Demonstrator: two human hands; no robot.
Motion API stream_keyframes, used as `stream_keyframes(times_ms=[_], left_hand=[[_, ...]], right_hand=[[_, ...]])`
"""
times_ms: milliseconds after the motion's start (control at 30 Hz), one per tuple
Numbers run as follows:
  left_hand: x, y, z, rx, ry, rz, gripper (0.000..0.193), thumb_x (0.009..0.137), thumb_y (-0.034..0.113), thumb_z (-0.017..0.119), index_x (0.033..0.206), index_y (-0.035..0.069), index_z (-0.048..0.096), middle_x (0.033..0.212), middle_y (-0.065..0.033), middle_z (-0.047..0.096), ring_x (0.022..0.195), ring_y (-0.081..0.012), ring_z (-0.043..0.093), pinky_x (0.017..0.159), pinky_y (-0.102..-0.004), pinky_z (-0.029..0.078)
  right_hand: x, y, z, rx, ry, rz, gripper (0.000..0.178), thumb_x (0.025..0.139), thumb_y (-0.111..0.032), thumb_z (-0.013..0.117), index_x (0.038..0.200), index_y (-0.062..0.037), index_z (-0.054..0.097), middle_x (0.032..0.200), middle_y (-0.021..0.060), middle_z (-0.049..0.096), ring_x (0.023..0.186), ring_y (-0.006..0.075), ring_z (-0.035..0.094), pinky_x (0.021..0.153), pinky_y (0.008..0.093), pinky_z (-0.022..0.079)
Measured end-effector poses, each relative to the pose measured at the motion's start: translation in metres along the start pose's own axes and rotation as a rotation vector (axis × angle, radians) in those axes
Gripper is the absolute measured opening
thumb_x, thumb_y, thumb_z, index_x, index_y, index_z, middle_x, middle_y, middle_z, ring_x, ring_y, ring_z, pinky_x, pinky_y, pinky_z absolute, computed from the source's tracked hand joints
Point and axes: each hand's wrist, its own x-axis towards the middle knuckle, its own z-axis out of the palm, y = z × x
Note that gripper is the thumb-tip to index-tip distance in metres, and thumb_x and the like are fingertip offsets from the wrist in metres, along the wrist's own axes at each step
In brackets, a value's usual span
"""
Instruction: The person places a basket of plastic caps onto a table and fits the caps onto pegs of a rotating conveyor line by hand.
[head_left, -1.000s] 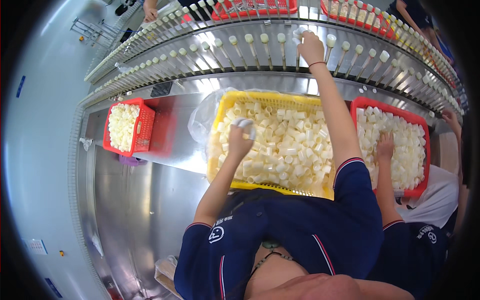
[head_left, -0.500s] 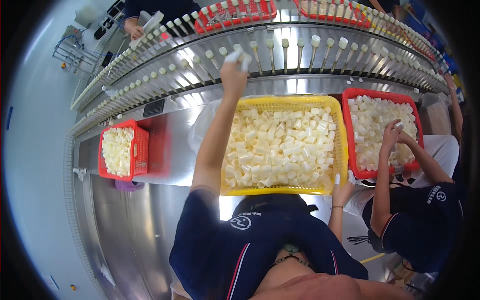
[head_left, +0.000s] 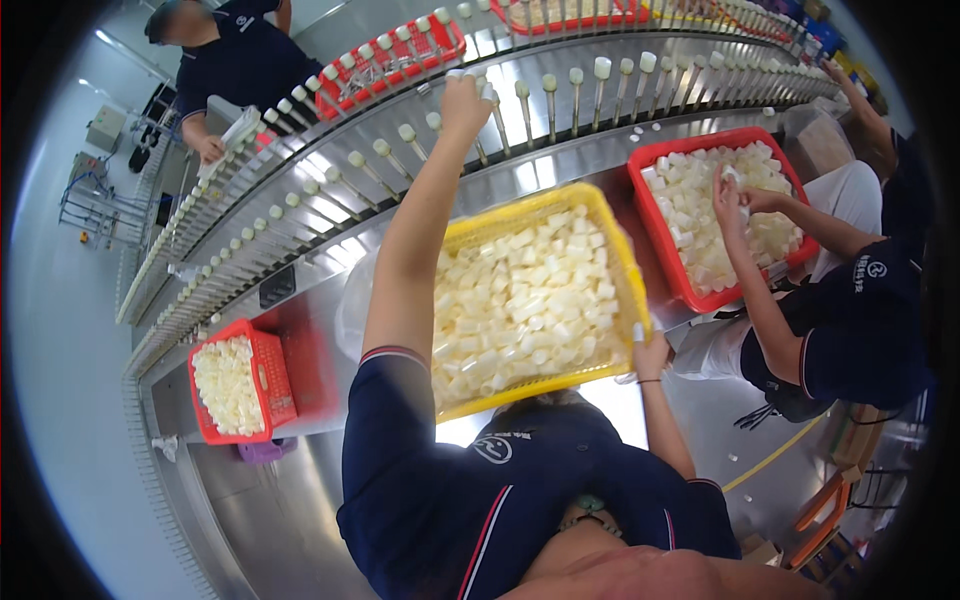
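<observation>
My left hand is stretched out to the nearer row of upright metal posts, fingers closed at the top of one post. White covers sit on its fingertips, and whatever is between them is hidden. Neighbouring posts carry short white caps. In front of my body is a yellow basket heaped with loose cream-white cylindrical caps. My right hand grips its near right corner, a white-covered fingertip against the rim.
A red basket of caps stands at the left. At the right, another person's hands work over a second red basket. Beyond the posts, a person stands near a red basket. A dark flat object lies on the metal table.
The whole view has turned, so the baskets and posts appear tilted. My left hand stays by the posts and is less blurred. My right hand remains at the yellow basket's corner.
</observation>
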Motion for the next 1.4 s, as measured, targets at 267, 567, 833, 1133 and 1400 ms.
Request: stream_keyframes(times_ms=[267,567,833,1133,1400], left_hand=[[0.028,0.043,0.026,0.198,-0.562,0.201,0.030,0.073,0.013,0.054,0.102,0.007,0.056,0.092,-0.0182,0.057,0.086,-0.0333,0.057,0.074,-0.0409,0.046],[0.077,0.105,0.088,0.364,-0.814,0.138,0.029,0.071,0.018,0.050,0.095,0.006,0.061,0.098,-0.0171,0.060,0.094,-0.0309,0.057,0.079,-0.0416,0.046],[0.089,0.131,0.168,0.343,-0.751,0.179,0.034,0.072,0.025,0.048,0.098,0.007,0.061,0.102,-0.0165,0.060,0.094,-0.0290,0.058,0.079,-0.0387,0.046],[0.072,0.179,0.203,0.235,-0.697,0.419,0.031,0.066,0.016,0.057,0.097,0.012,0.057,0.094,-0.0123,0.061,0.084,-0.0287,0.060,0.071,-0.0429,0.047],[0.085,0.178,0.226,0.144,-0.156,0.708,0.021,0.070,0.022,0.060,0.081,0.005,0.060,0.075,-0.0126,0.059,0.073,-0.0292,0.055,0.066,-0.0411,0.043]], right_hand=[[-0.020,-0.031,0.005,0.013,-0.014,0.049,0.032,0.078,-0.013,0.056,0.108,-0.0014,0.053,0.084,0.0208,0.059,0.080,0.0344,0.059,0.069,0.0383,0.045],[-0.030,-0.021,0.010,0.182,-0.142,0.042,0.047,0.079,-0.011,0.049,0.124,-0.0022,0.039,0.098,0.0244,0.057,0.089,0.0360,0.057,0.077,0.0396,0.045],[-0.045,-0.013,0.030,0.267,-0.230,-0.184,0.052,0.078,-0.006,0.048,0.125,0.0083,0.029,0.118,0.0270,0.043,0.109,0.0378,0.044,0.093,0.0382,0.035],[-0.025,-0.002,0.024,0.306,-0.200,-0.205,0.053,0.076,-0.003,0.047,0.125,0.0078,0.030,0.118,0.0268,0.043,0.111,0.0363,0.043,0.095,0.0368,0.033],[-0.016,0.011,0.033,0.272,-0.222,-0.066,0.052,0.074,0.001,0.044,0.124,0.0061,0.033,0.116,0.0255,0.047,0.110,0.0340,0.046,0.094,0.0352,0.035]])
